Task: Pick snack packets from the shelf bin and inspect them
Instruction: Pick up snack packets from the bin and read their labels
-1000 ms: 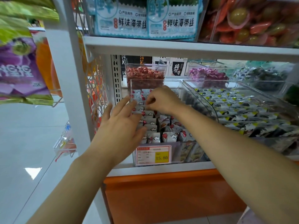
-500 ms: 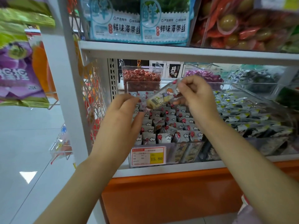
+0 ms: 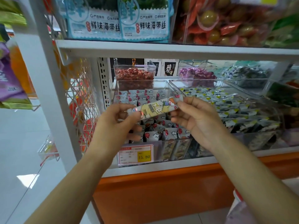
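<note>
A long narrow snack packet (image 3: 156,108), pale yellow with cartoon print and clear ends, is stretched crosswise in front of the shelf. My left hand (image 3: 116,125) pinches its left end and my right hand (image 3: 196,118) pinches its right end. Behind and below it stands a clear plastic shelf bin (image 3: 171,148) filled with several small grey packets (image 3: 168,133) bearing red balloons and white clouds. A price tag (image 3: 135,154) reading 15.80 hangs on the bin's front.
A wider clear bin (image 3: 242,110) of dark and yellow packets stands to the right. Bins of red (image 3: 134,75) and purple (image 3: 196,73) sweets sit behind. A white shelf board (image 3: 161,50) runs overhead, a white upright post (image 3: 53,88) stands left, an orange base (image 3: 161,191) below.
My right hand lifted one packet out of the bin. My left hand came off the bin's side and took the packet's left end, and both hands drew it toward me.
</note>
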